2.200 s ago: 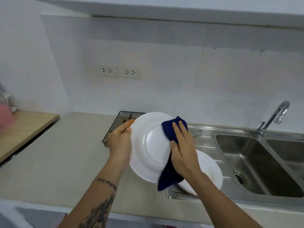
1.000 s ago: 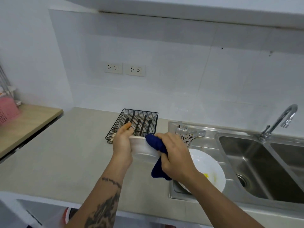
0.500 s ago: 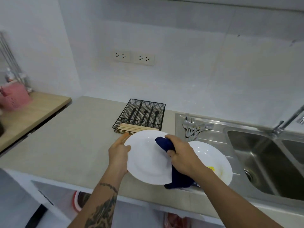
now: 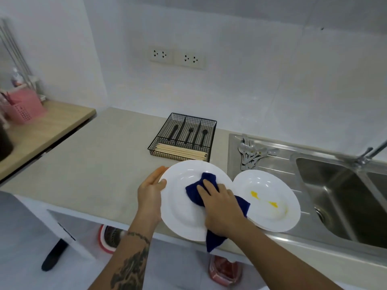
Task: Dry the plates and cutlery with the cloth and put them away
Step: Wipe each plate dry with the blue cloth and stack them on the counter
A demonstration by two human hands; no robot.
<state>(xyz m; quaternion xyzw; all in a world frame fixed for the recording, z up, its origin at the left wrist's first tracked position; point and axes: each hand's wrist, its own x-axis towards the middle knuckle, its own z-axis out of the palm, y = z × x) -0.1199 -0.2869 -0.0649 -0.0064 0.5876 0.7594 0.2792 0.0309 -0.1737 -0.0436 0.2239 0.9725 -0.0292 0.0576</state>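
Observation:
My left hand (image 4: 149, 194) grips the left rim of a white plate (image 4: 180, 208), held face up over the counter's front edge. My right hand (image 4: 222, 208) presses a dark blue cloth (image 4: 196, 190) onto the plate's inner face; the cloth's tail hangs below the rim. A second white plate (image 4: 270, 200) with yellow smears lies on the sink's drainboard to the right. Silver cutlery (image 4: 252, 153) lies in a heap at the back of the drainboard.
A black wire cutlery tray (image 4: 184, 137) with dark utensils and wooden chopsticks stands on the beige counter (image 4: 94, 168) behind the plate. The steel sink basin (image 4: 337, 195) and tap (image 4: 370, 153) are at the right. A pink basket (image 4: 23, 105) sits on the wooden surface at left.
The plate has been turned over from back-facing, through edge-on, to face up. My right hand with the cloth now rubs its inner face. The view has tilted downward.

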